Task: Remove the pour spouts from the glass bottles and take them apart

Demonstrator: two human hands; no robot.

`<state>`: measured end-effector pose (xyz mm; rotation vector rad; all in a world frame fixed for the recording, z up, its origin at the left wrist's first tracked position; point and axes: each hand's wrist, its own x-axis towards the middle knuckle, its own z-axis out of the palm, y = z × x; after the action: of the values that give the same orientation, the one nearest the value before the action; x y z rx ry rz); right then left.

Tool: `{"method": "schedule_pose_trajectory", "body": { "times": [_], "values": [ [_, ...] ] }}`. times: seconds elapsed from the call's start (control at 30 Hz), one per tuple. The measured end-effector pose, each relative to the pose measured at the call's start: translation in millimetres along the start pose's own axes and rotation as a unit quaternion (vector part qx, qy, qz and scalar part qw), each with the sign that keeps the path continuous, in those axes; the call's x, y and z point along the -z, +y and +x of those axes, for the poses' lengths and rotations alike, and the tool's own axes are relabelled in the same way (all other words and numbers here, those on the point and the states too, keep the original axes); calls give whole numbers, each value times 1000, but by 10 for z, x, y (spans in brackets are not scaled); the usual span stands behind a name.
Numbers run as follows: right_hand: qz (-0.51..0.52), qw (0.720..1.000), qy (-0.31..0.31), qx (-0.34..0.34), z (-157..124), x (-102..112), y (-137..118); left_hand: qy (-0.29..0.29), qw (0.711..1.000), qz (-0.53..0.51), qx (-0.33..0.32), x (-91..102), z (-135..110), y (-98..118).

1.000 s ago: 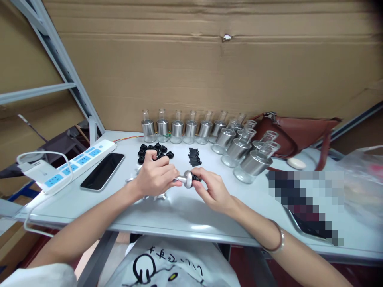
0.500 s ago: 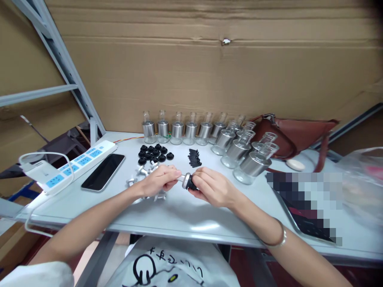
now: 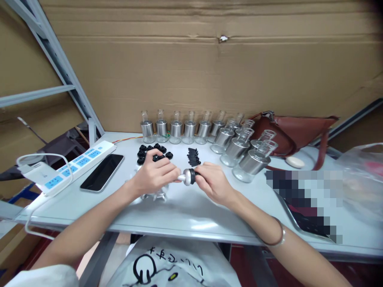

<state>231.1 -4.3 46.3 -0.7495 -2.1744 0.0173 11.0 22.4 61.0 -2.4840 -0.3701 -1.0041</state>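
My left hand [image 3: 155, 175] is closed round the stem of a small silver metal fitting [image 3: 187, 177], held just above the table [image 3: 185, 207]. My right hand [image 3: 214, 182] pinches a black rubber cap [image 3: 194, 176] on the fitting's wide end. Beneath my left hand lie a few more silver fittings [image 3: 158, 196]. Behind the hands sit a cluster of black rubber caps [image 3: 152, 153] and a small heap of black screws [image 3: 194, 156].
A row of glass bottles with metal sleeves [image 3: 191, 130] stands along the cardboard wall, several more [image 3: 248, 153] at the right. A black phone [image 3: 102, 172] and a white power strip [image 3: 74, 163] lie at the left. A brown bag [image 3: 296, 133] sits at the back right.
My left hand has lifted and turned over the fitting's stem. The right hand has twisted on the black cap. The fitting has stayed at about the same spot above the table.
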Motion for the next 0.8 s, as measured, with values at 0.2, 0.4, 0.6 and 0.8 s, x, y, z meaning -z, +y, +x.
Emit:
{"method": "schedule_pose_trajectory", "body": {
  "times": [0.2, 0.4, 0.6, 0.8],
  "values": [
    [338, 906, -105, -230, 36, 5, 68, 33, 995, 86, 26, 17, -54, -150],
    [167, 979, 46, -111, 3, -32, 60, -36, 997, -25, 65, -91, -89, -68],
    [-101, 980, 149, 85, -85, -33, 114, -82, 966, -187, 157, -103, -82, 50],
    [-203, 949, 173, 166, -174, -74, 160, -183, 699, -562, 403, -79, 11, 128]
  ]
}}
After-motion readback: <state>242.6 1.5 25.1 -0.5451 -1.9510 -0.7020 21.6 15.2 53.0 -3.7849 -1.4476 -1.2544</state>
